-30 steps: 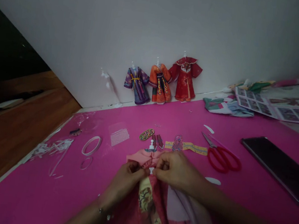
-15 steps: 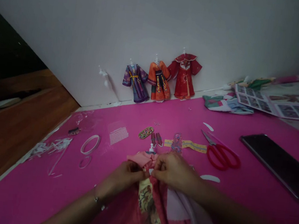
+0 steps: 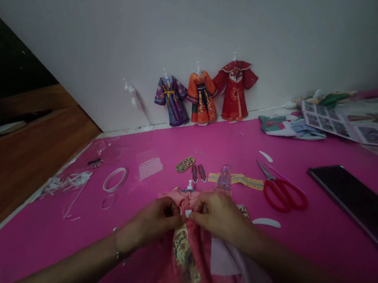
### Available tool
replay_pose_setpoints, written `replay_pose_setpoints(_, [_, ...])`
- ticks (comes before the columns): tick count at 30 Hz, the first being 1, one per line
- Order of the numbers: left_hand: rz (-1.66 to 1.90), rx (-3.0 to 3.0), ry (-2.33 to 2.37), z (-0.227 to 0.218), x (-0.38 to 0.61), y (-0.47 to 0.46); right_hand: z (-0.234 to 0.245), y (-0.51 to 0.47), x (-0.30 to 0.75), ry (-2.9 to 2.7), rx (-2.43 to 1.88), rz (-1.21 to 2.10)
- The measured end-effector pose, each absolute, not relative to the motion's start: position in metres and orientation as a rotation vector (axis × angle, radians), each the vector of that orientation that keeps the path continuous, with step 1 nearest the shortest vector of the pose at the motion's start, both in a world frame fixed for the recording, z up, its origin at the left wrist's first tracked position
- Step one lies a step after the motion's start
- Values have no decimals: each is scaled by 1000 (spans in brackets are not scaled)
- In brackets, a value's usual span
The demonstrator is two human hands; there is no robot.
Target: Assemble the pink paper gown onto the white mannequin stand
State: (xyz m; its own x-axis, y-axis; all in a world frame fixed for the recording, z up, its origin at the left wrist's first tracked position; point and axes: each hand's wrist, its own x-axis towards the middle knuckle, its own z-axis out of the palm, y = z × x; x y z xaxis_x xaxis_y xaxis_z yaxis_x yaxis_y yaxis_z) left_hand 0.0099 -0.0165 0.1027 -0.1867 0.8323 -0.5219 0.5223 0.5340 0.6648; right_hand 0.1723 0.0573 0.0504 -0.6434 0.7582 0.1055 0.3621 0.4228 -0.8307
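1. Dress (image 3: pixel 195 257), doll-sized and pink, lies on the pink tabletop (image 3: pixel 318 240) right in front of us.
2. Our left hand (image 3: pixel 153 222) and right hand (image 3: pixel 219 216) each have the grip pinched together on the dress near its waist.
3. We judge it light, thin and easily creased; it is best held by the folded edges.
4. We can read no writing or brand.
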Motion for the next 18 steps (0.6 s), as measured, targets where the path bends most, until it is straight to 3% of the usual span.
replay_pose_setpoints(18, [687, 957, 1806, 87, 14, -18, 57, 53, 172, -2180, -1024, 1175])
